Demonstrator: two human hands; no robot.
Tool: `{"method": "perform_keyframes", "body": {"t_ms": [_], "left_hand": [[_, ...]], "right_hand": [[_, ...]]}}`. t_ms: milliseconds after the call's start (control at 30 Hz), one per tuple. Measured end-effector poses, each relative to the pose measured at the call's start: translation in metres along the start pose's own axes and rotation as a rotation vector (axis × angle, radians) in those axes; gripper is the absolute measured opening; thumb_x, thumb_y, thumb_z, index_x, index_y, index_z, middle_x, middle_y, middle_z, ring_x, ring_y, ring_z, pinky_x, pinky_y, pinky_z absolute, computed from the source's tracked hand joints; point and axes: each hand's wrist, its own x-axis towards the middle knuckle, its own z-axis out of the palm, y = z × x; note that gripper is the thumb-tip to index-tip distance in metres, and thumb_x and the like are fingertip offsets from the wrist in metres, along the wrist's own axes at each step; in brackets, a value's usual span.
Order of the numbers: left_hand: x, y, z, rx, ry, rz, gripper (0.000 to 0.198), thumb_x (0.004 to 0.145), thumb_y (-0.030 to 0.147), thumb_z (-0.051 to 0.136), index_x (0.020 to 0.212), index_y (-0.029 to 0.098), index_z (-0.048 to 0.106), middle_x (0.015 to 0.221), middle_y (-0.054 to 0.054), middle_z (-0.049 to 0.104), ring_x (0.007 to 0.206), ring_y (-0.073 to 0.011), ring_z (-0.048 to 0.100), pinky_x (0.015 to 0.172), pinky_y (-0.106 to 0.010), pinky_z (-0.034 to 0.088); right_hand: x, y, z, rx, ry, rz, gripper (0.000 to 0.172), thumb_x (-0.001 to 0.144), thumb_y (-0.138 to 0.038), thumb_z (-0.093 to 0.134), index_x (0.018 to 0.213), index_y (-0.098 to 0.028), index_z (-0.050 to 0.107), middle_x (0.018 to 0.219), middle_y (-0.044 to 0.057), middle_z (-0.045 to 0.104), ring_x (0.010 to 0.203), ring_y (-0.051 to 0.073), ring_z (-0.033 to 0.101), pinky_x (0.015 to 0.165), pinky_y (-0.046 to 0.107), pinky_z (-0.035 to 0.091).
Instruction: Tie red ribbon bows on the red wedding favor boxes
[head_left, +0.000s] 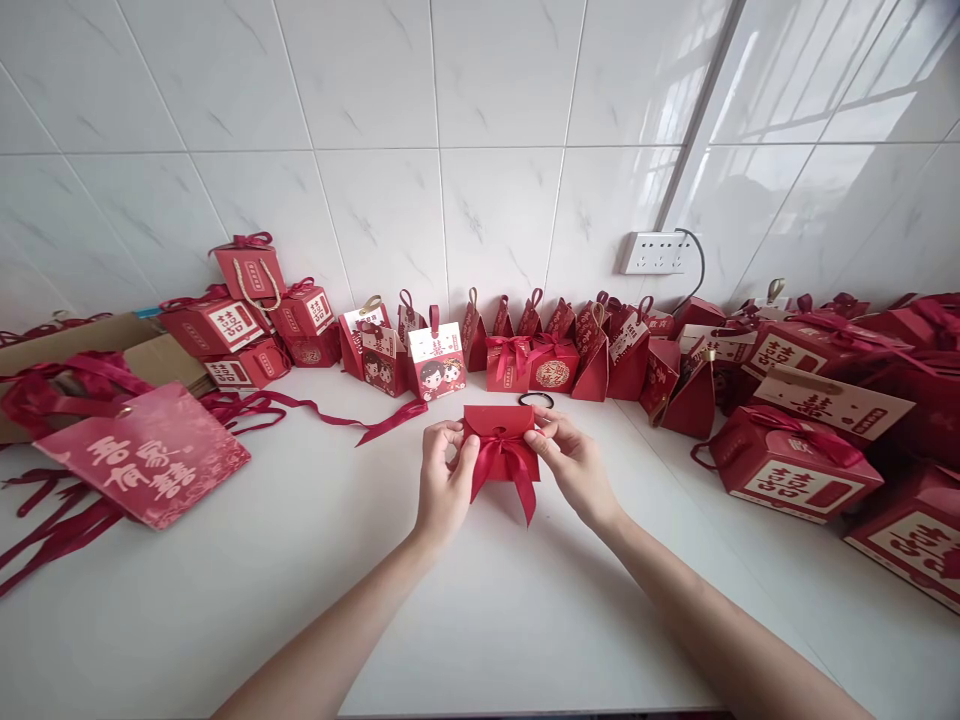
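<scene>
Fingers (469,456) of left hand (441,492) and right hand (583,474) — nearly closed — pinch red packet (491,418).

The back of the small red packet (498,416) is hidden from view.

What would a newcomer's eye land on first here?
Probably the small red gift box with its ribbon bow, pinched between the left hand and right hand near the middle of the view. Next, perhaps, the double-happiness box at right, among other red boxes, and the white power strip on the tiled wall.
</scene>
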Motion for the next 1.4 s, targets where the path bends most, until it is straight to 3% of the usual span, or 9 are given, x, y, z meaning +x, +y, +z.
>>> {"method": "perform_keyframes", "body": {"t_ms": [267, 467, 600, 733, 900, 967, 1067, 1133, 1400], "left_hand": [[0.003, -0.007, -0.002, -0.121, -0.110, -0.055, 0.024, 0.080, 0.042, 0.057, 0.082, 0.020, 0.047, 0.098, -0.006, 0.054, 0.095, -0.0184, 0.056, 0.078, -0.029, 0.047], [0.013, -0.016, -0.005, -0.163, -0.296, -0.269, 0.039, 0.070, 0.049, 0.065, 0.087, 0.020, 0.045, 0.102, -0.007, 0.059, 0.095, -0.0215, 0.060, 0.076, -0.032, 0.048], [0.027, -0.021, -0.017, -0.076, -0.417, -0.235, 0.036, 0.070, 0.051, 0.066, 0.070, 0.019, 0.050, 0.102, -0.008, 0.061, 0.099, -0.0235, 0.059, 0.084, -0.033, 0.046], [0.040, -0.027, -0.026, -0.133, -0.509, -0.271, 0.031, 0.063, 0.043, 0.075, 0.057, 0.017, 0.059, 0.114, -0.009, 0.061, 0.107, -0.0268, 0.057, 0.089, -0.034, 0.045], [0.053, -0.026, -0.036, -0.377, -0.371, -0.424, 0.022, 0.061, 0.032, 0.076, 0.060, 0.017, 0.060, 0.103, -0.009, 0.066, 0.097, -0.0245, 0.060, 0.085, -0.038, 0.048], [0.062, -0.022, -0.044, -0.542, -0.177, -0.468, 0.017, 0.070, 0.030, 0.066, 0.065, 0.017, 0.057, 0.099, -0.008, 0.065, 0.093, -0.0203, 0.061, 0.082, -0.036, 0.051], [0.076, -0.018, -0.061, -0.882, 0.285, -0.531, 0.016, 0.079, 0.017, 0.050, 0.064, 0.018, 0.045, 0.084, -0.004, 0.064, 0.084, -0.0133, 0.062, 0.078, -0.028, 0.051], [0.081, -0.017, -0.069, -1.011, 0.447, -0.552, 0.019, 0.082, 0.013, 0.044, 0.063, 0.019, 0.041, 0.072, -0.001, 0.060, 0.073, -0.0100, 0.062, 0.075, -0.025, 0.051], [0.078, -0.015, -0.068, -1.055, 0.373, -0.564, 0.033, 0.084, 0.020, 0.052, 0.057, 0.018, 0.032, 0.047, 0.009, 0.037, 0.039, -0.0038, 0.036, 0.045, -0.017, 0.036]], "right_hand": [[-0.002, 0.005, 0.000, 0.022, -0.087, -0.074, 0.033, 0.076, -0.052, 0.065, 0.081, -0.022, 0.052, 0.129, 0.008, 0.048, 0.122, 0.026, 0.048, 0.099, 0.044, 0.043], [-0.001, 0.014, 0.002, -0.029, -0.166, -0.022, 0.053, 0.071, -0.046, 0.072, 0.106, -0.027, 0.037, 0.130, 0.009, 0.045, 0.125, 0.024, 0.044, 0.099, 0.045, 0.045], [0.008, 0.017, -0.008, -0.018, -0.207, -0.010, 0.045, 0.073, -0.050, 0.068, 0.095, -0.026, 0.037, 0.130, 0.007, 0.045, 0.124, 0.023, 0.046, 0.092, 0.041, 0.050], [0.018, 0.013, -0.023, -0.299, -0.239, -0.015, 0.040, 0.070, -0.053, 0.069, 0.072, -0.021, 0.046, 0.125, 0.011, 0.052, 0.113, 0.027, 0.053, 0.093, 0.043, 0.046], [0.027, 0.006, -0.037, -0.027, -0.296, 0.126, 0.039, 0.069, -0.050, 0.072, 0.056, -0.018, 0.053, 0.121, 0.009, 0.059, 0.116, 0.030, 0.053, 0.096, 0.044, 0.044], [0.035, 0.005, -0.045, 0.324, -0.132, 0.187, 0.030, 0.074, -0.042, 0.069, 0.060, -0.019, 0.055, 0.104, 0.005, 0.067, 0.107, 0.025, 0.059, 0.090, 0.042, 0.050], [0.046, 0.006, -0.059, 0.733, 0.275, 0.220, 0.020, 0.077, -0.026, 0.063, 0.061, -0.021, 0.052, 0.077, 0.001, 0.068, 0.086, 0.017, 0.067, 0.079, 0.034, 0.057], [0.051, 0.009, -0.064, 0.841, 0.376, 0.243, 0.022, 0.078, -0.020, 0.060, 0.060, -0.021, 0.048, 0.070, 0.000, 0.066, 0.076, 0.015, 0.069, 0.073, 0.028, 0.059], [0.046, 0.009, -0.064, 0.827, 0.262, 0.199, 0.030, 0.073, -0.030, 0.071, 0.059, -0.022, 0.046, 0.055, -0.005, 0.054, 0.052, 0.010, 0.060, 0.064, 0.024, 0.060]]}}
